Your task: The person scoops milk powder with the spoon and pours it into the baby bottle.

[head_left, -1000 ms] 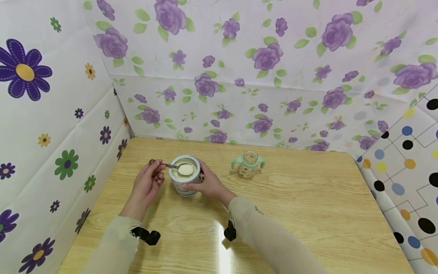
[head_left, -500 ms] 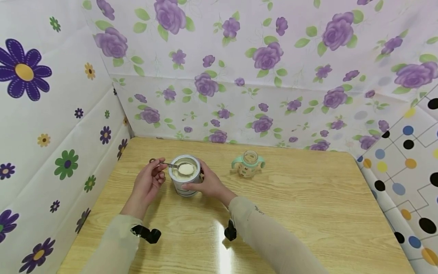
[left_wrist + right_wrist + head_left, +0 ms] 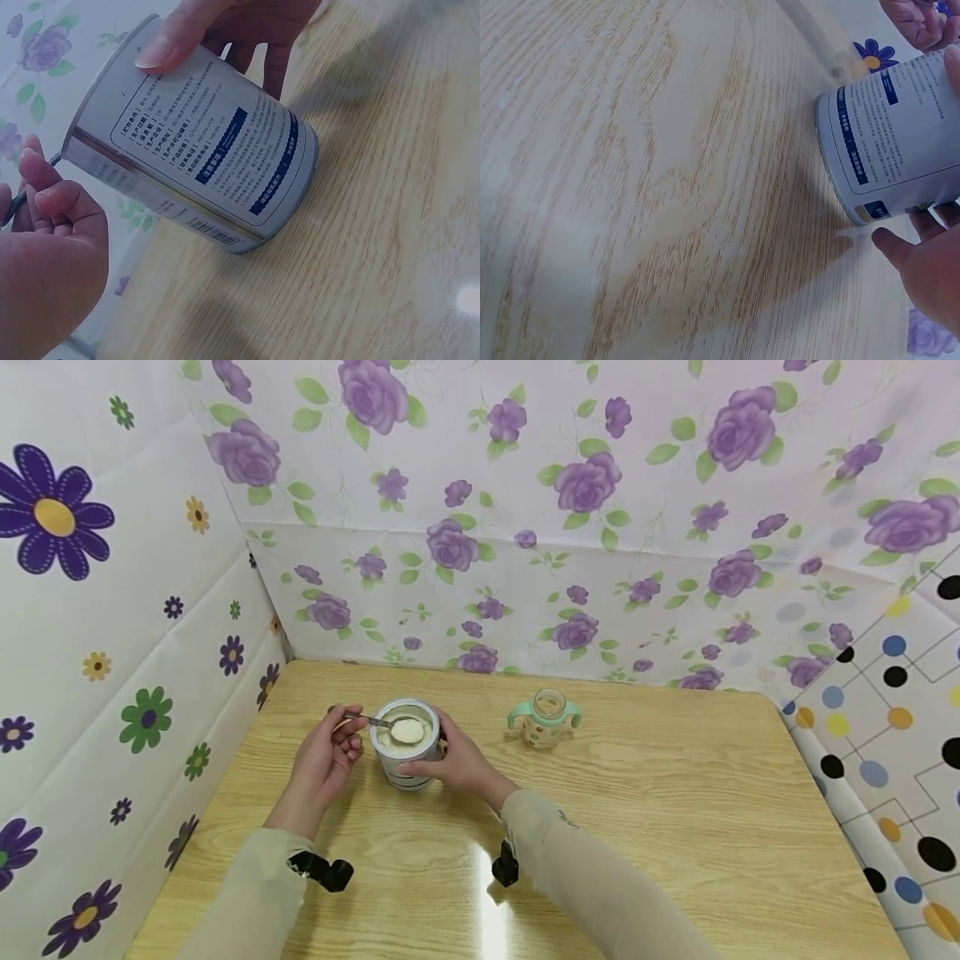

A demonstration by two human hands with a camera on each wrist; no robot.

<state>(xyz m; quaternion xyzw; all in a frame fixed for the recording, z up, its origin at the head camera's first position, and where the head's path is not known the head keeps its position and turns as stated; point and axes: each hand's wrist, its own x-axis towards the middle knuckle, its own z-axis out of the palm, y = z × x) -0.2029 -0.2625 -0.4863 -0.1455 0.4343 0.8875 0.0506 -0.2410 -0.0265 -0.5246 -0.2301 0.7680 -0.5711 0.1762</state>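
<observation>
In the head view my left hand (image 3: 324, 758) pinches the handle of a metal spoon (image 3: 381, 723). The spoon's bowl, heaped with pale powder (image 3: 408, 732), is over the mouth of an open tin (image 3: 399, 770) of the same powder. Curled round the tin's right side is my right hand (image 3: 459, 757), its thumb across the front. In the left wrist view the tin (image 3: 202, 142) shows printed text and a barcode, and the left hand (image 3: 52, 262) is beside it. The right wrist view shows the tin's lower part (image 3: 892, 135) with right-hand fingers (image 3: 900, 251) at its side.
A baby bottle (image 3: 546, 727) with mint-green handles and no cap stands to the right of the tin on the wooden table (image 3: 675, 827). Patterned cloth (image 3: 517, 585) hangs behind the table and along both sides.
The left hand's fingers shift slightly on the spoon handle, so its end shows less. The spoon bowl, tin, right hand and bottle stay in place.
</observation>
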